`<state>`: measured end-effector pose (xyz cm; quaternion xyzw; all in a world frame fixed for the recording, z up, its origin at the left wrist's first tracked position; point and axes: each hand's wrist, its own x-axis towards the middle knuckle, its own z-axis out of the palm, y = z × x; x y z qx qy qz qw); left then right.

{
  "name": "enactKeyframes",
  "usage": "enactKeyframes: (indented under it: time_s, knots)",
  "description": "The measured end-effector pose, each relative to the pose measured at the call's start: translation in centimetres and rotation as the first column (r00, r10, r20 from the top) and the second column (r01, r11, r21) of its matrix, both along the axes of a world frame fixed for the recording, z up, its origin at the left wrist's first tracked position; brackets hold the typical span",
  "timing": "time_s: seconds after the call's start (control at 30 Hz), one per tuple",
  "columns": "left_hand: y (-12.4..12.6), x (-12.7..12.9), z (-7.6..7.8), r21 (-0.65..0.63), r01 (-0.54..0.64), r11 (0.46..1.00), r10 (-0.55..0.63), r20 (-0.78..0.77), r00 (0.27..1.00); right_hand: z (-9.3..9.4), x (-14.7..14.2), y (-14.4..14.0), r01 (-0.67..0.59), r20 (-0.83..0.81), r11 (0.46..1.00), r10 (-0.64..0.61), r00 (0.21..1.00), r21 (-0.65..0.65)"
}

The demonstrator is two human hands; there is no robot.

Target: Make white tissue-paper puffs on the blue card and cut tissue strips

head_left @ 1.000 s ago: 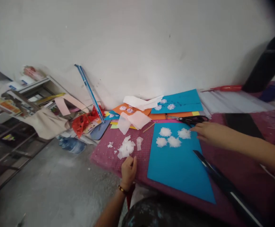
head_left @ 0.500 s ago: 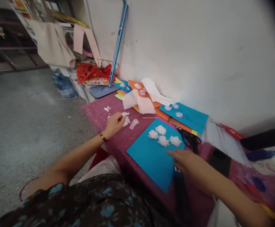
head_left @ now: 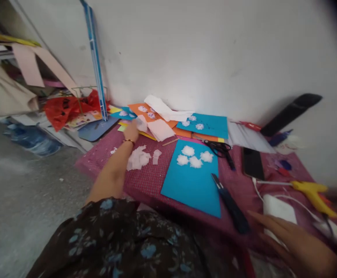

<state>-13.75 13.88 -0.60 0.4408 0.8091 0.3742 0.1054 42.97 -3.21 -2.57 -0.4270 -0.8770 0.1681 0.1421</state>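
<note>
At the far side of the pink table [head_left: 145, 181], her left hand [head_left: 132, 131] pinches a thin white tissue sheet [head_left: 141, 122] beside the orange paper [head_left: 148, 112]. Her right hand [head_left: 295, 241] lies open and empty near the blue card [head_left: 194, 185] and knife [head_left: 229, 202].

The left hand [head_left: 132, 131] reaches out over the surface [head_left: 151, 179] and touches a pale tissue sheet [head_left: 160, 129] lying beyond the blue card [head_left: 193, 181]. The right hand [head_left: 294, 241] hovers with fingers spread near the card's right corner, beside a dark cutter [head_left: 229, 202]. Four white tufts [head_left: 194, 156] sit on the card's far end. Scissors [head_left: 220, 147] lie just right of them; torn tissue scraps [head_left: 138, 158] lie left of the card.
</note>
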Motion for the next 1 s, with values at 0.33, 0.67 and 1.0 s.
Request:
enactKeyframes:
  time_s: [0.33,0.67,1.0]
  knots:
    - [-12.8,5.2,4.0,0.234,0.275,0.932,-0.361,0.652,0.667,0.3,-12.5,-1.7,-0.054,-0.305,0.873,-0.110,0.946,-0.484]
    - [-23.5,14.0,-1.6,0.060,0.858,0.510,-0.382,0.910,0.163,0.1,-17.9,-1.6,-0.469,-0.704,0.538,-0.413,0.577,-0.700]
    - [-20.1,12.5,2.3,-0.118,0.955,0.272,-0.536,0.806,0.252,2.5,-21.3,-0.5,-0.293,-0.545,0.842,-0.002,0.838,-0.453]
